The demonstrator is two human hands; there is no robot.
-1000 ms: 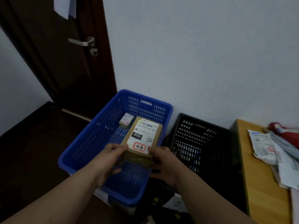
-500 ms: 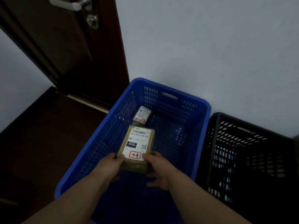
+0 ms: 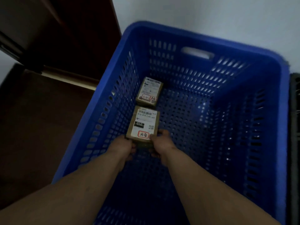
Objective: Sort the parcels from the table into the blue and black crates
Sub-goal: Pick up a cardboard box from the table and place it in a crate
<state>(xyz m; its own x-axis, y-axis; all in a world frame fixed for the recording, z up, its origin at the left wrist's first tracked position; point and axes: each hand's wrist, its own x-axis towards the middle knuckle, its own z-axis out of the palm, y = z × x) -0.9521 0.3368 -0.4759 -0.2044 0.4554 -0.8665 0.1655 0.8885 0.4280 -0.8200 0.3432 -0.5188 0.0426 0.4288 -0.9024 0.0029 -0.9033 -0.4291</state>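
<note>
Head view looks down into a blue perforated plastic crate [image 3: 267,111]. Both hands reach deep inside it: the left hand [image 3: 123,146] and the right hand [image 3: 162,143] pinch the near end of a brown cardboard parcel with a white shipping label [image 3: 142,125], thumbs on top, fingers curled beneath. Whether it touches the crate floor, I cannot tell. Just beyond it, at twelve o'clock, lies a smaller brown labelled box [image 3: 149,91]. At three o'clock, an edge of the black slotted crate [image 3: 295,111] shows. A dark wooden door [image 3: 65,30] stands at ten o'clock.
</note>
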